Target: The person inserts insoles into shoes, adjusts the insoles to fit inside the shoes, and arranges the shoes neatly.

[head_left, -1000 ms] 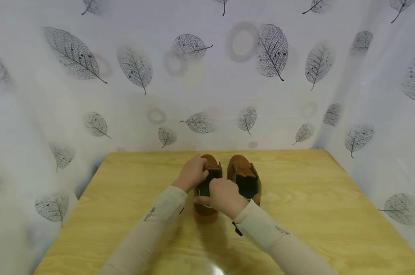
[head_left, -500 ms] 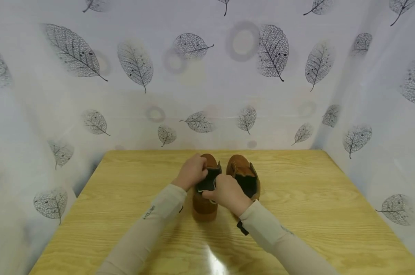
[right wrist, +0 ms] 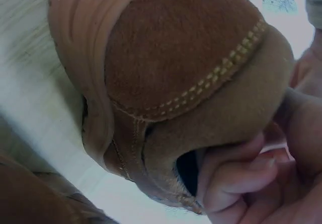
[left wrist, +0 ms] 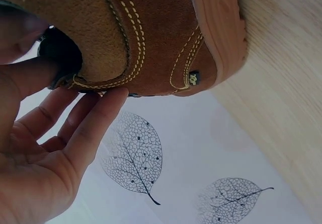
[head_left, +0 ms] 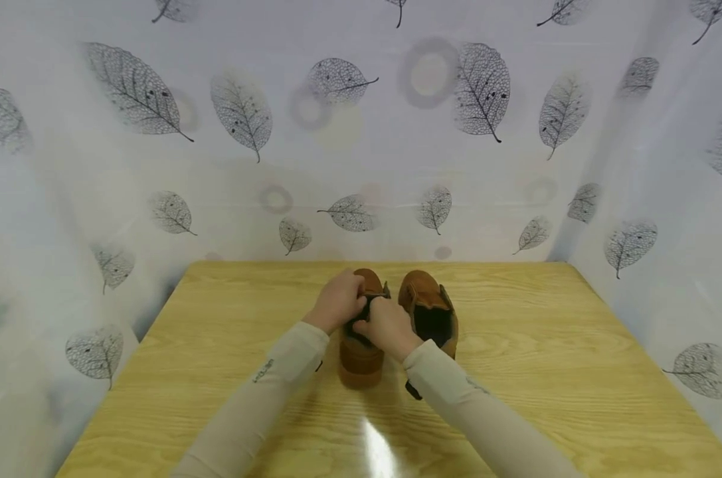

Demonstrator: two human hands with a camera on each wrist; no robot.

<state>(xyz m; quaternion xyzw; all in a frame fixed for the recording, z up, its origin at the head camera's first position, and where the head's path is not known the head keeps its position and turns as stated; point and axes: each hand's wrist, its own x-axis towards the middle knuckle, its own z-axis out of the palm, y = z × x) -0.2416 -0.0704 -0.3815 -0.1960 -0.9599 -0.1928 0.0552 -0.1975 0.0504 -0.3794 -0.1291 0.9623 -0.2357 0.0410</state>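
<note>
A brown suede shoe (head_left: 361, 365) with yellow stitching stands toe-forward, on the left of a pair. My left hand (head_left: 339, 302) grips its left side near the front of the opening; in the left wrist view, the thumb is at the dark opening and the fingers lie along the outside. My right hand (head_left: 390, 325) holds the collar on the right side. In the right wrist view, curled fingers (right wrist: 241, 178) reach over the collar edge beside the dark opening. Between the hands the shoe's inside is mostly hidden.
The matching brown shoe (head_left: 417, 285) stands just to the right, its dark opening showing, close to my right hand. Both are on a wooden table (head_left: 546, 372). A white leaf-print curtain (head_left: 372, 153) hangs behind and along both sides.
My right hand has moved forward along the shoe's opening, closer to my left hand, uncovering more of the heel. The left hand keeps its grip, and both shoes stay about where they were.
</note>
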